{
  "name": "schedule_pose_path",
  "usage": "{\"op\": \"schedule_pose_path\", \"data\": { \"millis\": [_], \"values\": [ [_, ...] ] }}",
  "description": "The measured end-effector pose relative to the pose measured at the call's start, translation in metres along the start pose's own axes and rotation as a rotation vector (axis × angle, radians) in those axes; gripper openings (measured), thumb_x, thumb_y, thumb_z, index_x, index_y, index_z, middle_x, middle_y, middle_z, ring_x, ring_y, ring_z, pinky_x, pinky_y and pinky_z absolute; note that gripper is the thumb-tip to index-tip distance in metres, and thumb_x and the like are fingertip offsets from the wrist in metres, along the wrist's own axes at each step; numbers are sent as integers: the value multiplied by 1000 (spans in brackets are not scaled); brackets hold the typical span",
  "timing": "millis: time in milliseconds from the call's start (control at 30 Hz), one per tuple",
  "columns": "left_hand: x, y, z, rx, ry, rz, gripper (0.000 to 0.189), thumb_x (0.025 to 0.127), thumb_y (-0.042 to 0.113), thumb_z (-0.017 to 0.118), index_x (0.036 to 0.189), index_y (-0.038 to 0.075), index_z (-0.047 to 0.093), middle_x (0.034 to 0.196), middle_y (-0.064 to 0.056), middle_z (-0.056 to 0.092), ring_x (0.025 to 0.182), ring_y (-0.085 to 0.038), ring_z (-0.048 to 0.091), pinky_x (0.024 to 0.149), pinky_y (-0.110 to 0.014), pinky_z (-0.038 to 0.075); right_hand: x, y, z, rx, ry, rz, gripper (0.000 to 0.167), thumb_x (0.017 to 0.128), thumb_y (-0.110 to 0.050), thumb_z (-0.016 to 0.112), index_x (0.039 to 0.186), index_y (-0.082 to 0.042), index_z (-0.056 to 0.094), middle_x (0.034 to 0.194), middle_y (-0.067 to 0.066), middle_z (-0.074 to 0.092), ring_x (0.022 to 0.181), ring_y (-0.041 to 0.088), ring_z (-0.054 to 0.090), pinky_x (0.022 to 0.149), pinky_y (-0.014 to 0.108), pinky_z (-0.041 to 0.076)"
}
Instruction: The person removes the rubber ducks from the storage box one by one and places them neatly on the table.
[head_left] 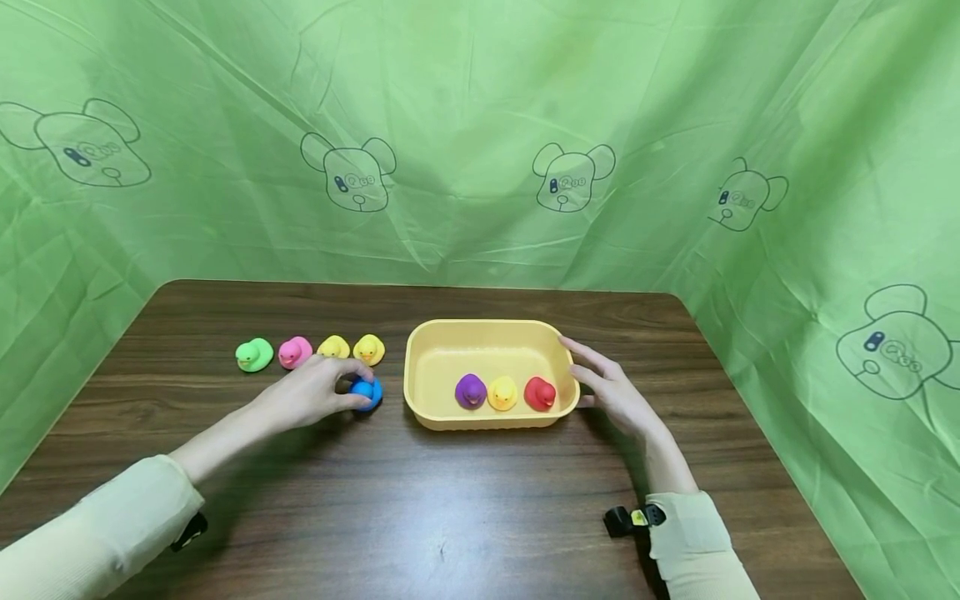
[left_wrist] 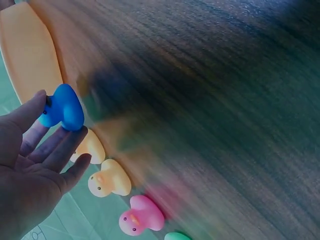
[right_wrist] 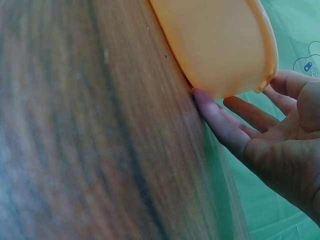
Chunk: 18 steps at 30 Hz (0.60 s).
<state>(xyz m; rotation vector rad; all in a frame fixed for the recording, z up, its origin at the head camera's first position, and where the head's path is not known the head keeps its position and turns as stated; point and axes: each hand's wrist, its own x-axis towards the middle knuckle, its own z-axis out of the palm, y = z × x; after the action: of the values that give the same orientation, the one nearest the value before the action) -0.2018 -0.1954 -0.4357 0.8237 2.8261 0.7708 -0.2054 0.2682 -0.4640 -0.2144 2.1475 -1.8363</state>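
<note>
A blue rubber duck (head_left: 366, 393) is pinched between the thumb and fingers of my left hand (head_left: 318, 390). The left wrist view shows the duck (left_wrist: 66, 107) at the fingertips, with the ring of other ducks partly behind the hand. My right hand (head_left: 618, 396) touches the right end of a yellow plastic tub (head_left: 480, 333) with spread fingers. In the right wrist view, fingertips rest against the tub's outer wall (right_wrist: 220, 50), near its base and rim. Inside the tub sit a purple duck (head_left: 471, 392), a yellow duck (head_left: 502, 393) and a red duck (head_left: 540, 394).
Left of the tub, a green duck (head_left: 254, 355), a pink duck (head_left: 296, 352) and two yellow ducks, one at the row's right end (head_left: 369, 349), line the dark wooden table (head_left: 450, 508). A green cloth (head_left: 465, 125) hangs around the back and sides.
</note>
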Motion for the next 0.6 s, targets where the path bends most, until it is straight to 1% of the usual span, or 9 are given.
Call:
{"op": "schedule_pose_path", "data": {
  "millis": [67,233,600],
  "values": [
    [0,-1,1,3,-1,5,15,89,25,81,101,18,74,95,9,74,90,-14,63,83,-35,56,0,0,0,1,-3,-3,54,110,-16,45,162,-19,33,171,10,25,147,39,37,88,41,63],
    [0,-3,2,11,0,18,14,89,25,81,99,20,74,93,11,73,87,-13,62,81,-32,55,0,0,0,5,-6,-9,54,110,-15,45,162,-18,33,170,10,25,147,41,37,88,42,63],
    [0,-9,6,34,9,42,15,89,22,81,101,16,74,96,8,74,89,-11,65,83,-34,56,0,1,-1,6,-7,-4,54,110,-17,47,162,-19,33,170,9,26,149,40,36,88,42,63]
  ]
}}
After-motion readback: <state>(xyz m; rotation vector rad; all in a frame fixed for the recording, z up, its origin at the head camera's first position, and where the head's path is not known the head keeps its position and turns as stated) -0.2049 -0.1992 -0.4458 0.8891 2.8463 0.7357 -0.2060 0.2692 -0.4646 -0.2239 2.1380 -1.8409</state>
